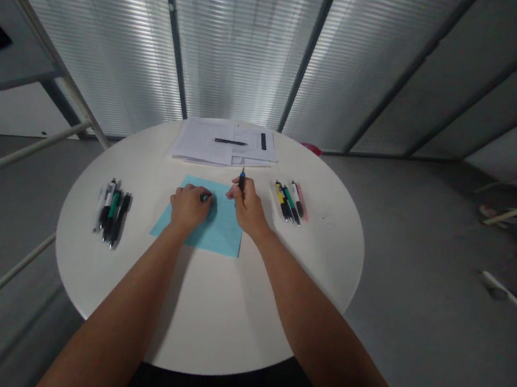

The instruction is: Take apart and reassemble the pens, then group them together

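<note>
A light-blue sheet of paper (217, 236) lies on the round white table (218, 315), beneath both hands. Over its left half, my left hand (189, 206) is closed, with a small dark piece (204, 197) at its fingertips; what kind of piece it is I cannot make out. My right hand (250, 208), at the sheet's right edge, grips a dark pen (242, 180) with a blue part, its thin end pointing up and away from me. The lower part of the pen is hidden by the fingers. A short gap separates the two hands.
Several pens (113, 212) lie in a group at the table's left. Another group of pens (289, 203) lies right of my right hand. Printed paper sheets (203, 142) with a black pen (229, 142) on top are at the back. Pale metal rails (21, 149) stand left of the table.
</note>
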Available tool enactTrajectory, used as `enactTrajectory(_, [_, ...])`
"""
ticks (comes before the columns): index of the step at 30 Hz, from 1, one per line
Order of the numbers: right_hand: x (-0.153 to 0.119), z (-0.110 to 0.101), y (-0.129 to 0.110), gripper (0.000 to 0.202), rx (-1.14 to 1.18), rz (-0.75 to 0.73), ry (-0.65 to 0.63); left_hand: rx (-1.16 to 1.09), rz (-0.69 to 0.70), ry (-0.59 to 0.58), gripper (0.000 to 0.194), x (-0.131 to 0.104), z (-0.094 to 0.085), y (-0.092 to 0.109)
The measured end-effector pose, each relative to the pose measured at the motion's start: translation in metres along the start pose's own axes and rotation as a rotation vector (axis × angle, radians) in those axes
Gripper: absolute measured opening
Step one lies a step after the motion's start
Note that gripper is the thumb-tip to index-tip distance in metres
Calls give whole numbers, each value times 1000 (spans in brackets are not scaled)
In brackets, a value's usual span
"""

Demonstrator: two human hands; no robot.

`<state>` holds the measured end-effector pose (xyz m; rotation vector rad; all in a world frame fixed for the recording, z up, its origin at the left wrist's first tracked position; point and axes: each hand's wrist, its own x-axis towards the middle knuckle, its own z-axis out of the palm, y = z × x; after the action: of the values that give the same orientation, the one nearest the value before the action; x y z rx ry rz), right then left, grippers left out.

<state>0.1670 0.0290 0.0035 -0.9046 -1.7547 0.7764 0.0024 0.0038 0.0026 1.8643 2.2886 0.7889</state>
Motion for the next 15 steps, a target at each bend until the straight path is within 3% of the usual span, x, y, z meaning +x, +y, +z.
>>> enactTrajectory(9, [2,0,-2,30,85,-37,154,-274,-22,73,29,4,-1,-3])
enactTrajectory(15, [1,-1,-2,33,79,1,167,-666,-18,147,24,4,1,0])
